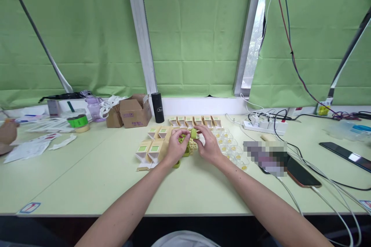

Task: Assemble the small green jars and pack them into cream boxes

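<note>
Over the middle of the table, my left hand and my right hand meet at a small olive-green block-like piece. Fingertips of both hands are closed on it from either side; its exact kind is too small to make out. Below my hands lie more green pieces and small yellow pieces, partly hidden by my fingers. Left of them stand small cream boxes with window openings. To the right, several clear plastic covers with yellow centres lie in rows.
Similar boxes line up behind my hands. Farther back are a black bottle and a cardboard carton. On the right lie phones, cables and a power strip. Another person's hand shows at far left near papers.
</note>
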A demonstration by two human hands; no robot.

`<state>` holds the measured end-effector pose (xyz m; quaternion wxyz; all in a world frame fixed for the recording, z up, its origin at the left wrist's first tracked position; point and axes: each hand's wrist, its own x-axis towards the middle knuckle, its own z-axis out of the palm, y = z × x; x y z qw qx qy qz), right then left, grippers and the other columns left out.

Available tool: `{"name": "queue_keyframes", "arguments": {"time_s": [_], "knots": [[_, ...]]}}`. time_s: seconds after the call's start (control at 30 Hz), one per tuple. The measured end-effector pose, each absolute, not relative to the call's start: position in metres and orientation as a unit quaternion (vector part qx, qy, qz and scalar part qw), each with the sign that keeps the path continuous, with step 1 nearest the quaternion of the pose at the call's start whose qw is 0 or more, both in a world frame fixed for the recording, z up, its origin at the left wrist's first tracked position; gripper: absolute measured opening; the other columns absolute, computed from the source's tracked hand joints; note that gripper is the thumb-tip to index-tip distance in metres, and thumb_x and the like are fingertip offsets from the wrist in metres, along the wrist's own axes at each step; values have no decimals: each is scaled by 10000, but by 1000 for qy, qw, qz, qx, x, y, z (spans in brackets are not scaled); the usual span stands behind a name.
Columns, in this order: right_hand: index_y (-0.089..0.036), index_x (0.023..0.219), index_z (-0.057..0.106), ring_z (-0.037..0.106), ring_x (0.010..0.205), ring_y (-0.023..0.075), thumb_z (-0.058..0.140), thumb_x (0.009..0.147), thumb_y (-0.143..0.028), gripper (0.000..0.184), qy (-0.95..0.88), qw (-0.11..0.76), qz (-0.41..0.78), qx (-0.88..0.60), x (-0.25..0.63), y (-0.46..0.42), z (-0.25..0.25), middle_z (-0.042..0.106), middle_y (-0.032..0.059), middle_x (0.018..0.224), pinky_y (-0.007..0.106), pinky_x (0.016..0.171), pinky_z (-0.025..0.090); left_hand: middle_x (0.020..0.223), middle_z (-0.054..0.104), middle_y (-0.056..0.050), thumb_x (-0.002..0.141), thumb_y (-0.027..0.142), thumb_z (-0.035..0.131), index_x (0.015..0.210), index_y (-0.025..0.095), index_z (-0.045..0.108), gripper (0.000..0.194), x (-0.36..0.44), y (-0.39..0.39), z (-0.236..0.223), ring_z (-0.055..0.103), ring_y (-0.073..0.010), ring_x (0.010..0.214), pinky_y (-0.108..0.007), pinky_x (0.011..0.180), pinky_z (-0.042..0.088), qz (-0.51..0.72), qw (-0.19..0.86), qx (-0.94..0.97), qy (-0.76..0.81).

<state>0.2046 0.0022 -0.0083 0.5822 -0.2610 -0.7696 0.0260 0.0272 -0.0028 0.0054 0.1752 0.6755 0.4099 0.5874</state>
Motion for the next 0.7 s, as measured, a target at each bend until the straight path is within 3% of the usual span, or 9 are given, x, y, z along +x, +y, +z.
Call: {"name": "queue_keyframes", "arguments": {"time_s": [0.4,0.7], "knots": [[-256,1460,533,636,1292,315,587,998,-186,470,-784,562,-12,-262,210,-5,-11,661,160,1338,559,1057,614,913,676,-68,912,341,699,859,186,728,166,31,-1,1,630,-220,933,-348,872,514,591,206,677,386],[-257,1441,543,641,1278,309,596,1003,-193,446,-779,570,-8,-261,211,-4,-13,665,155,1330,555,1045,622,923,700,-76,890,345,715,863,183,722,164,30,0,2,650,-238,960,-351,862,517,589,224,669,394]]}}
